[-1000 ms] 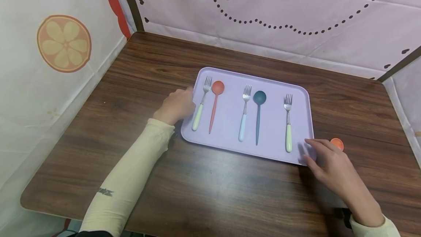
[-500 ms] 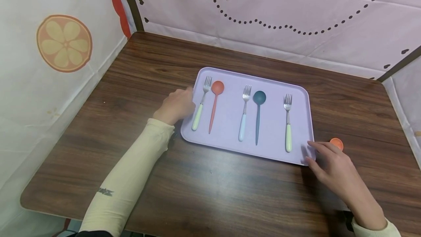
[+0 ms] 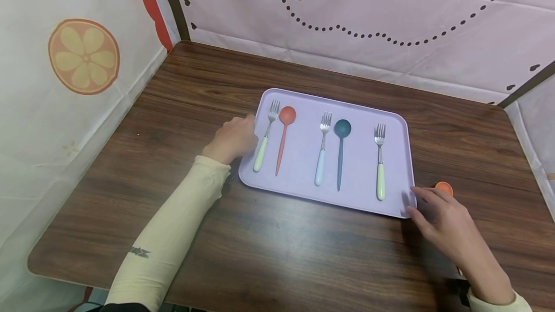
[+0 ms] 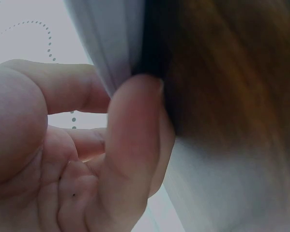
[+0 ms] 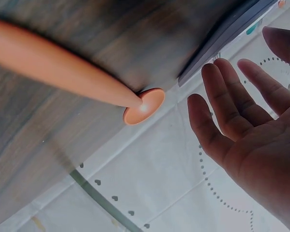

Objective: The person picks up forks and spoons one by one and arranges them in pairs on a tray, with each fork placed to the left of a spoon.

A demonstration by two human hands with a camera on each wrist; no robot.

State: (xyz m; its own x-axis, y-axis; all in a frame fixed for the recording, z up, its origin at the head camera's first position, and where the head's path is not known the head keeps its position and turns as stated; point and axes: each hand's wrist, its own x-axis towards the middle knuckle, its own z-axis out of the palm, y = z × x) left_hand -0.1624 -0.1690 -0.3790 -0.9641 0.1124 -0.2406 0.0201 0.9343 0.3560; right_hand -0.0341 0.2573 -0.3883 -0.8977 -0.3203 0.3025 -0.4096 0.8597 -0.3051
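Observation:
A lilac tray (image 3: 299,160) lies on the wooden table and carries two forks with pale green handles (image 3: 260,154) (image 3: 380,182), a fork with a pale blue handle (image 3: 319,167), a red spoon (image 3: 286,115) and a dark teal spoon (image 3: 342,128). My left hand (image 3: 231,139) pinches the tray's left edge between thumb and fingers, as the left wrist view shows. By the tray's front right corner is my right hand (image 3: 448,223), its fingers loosely bent and holding nothing. Beside it an orange spoon (image 5: 67,72) lies on the table, its handle hidden under that hand in the head view.
The brown wooden table (image 3: 277,249) is bounded by a pale printed cloth (image 3: 368,8) at the back and another white cloth (image 3: 43,124) on the left. The orange spoon sits right of the tray.
My right hand has drifted slightly right, its fingertips moving from over the tray's corner to its edge. The left hand, tray and cutlery stay where they were.

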